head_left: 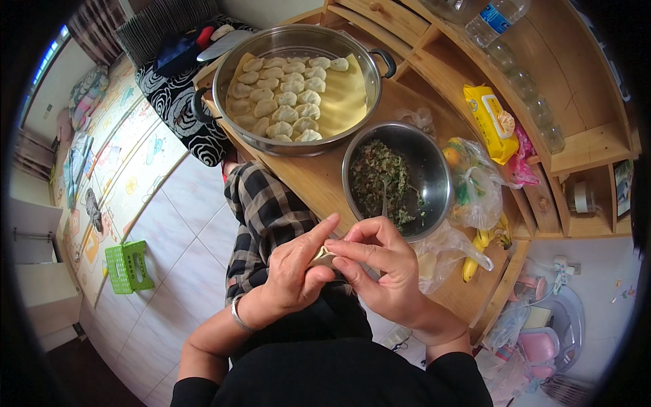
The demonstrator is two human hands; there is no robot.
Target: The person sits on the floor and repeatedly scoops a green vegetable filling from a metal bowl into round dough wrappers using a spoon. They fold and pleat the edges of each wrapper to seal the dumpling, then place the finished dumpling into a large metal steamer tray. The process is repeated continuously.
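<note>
A small dumpling [323,258] sits between my two hands above my lap, mostly covered by my fingers. My left hand [296,270] cradles it, the fingers curved around its side. The thumb and fingertips of my right hand [381,266] pinch the dumpling's edge. Just beyond my right hand is a steel bowl [434,182] with chopped green filling [381,178] and a spoon [385,198] standing in it. Farther off to the left, a wide steel pot [224,117] with black handles bears rows of folded dumplings [286,98] on a yellowish liner [346,102].
Right of the bowl lie plastic bags [475,190], bananas [477,254] and a yellow packet of wipes [489,123] on the wooden table [298,173]. Wooden shelves [590,146] with plastic bottles rise behind. A green stool [129,266] stands on the tiled floor at left.
</note>
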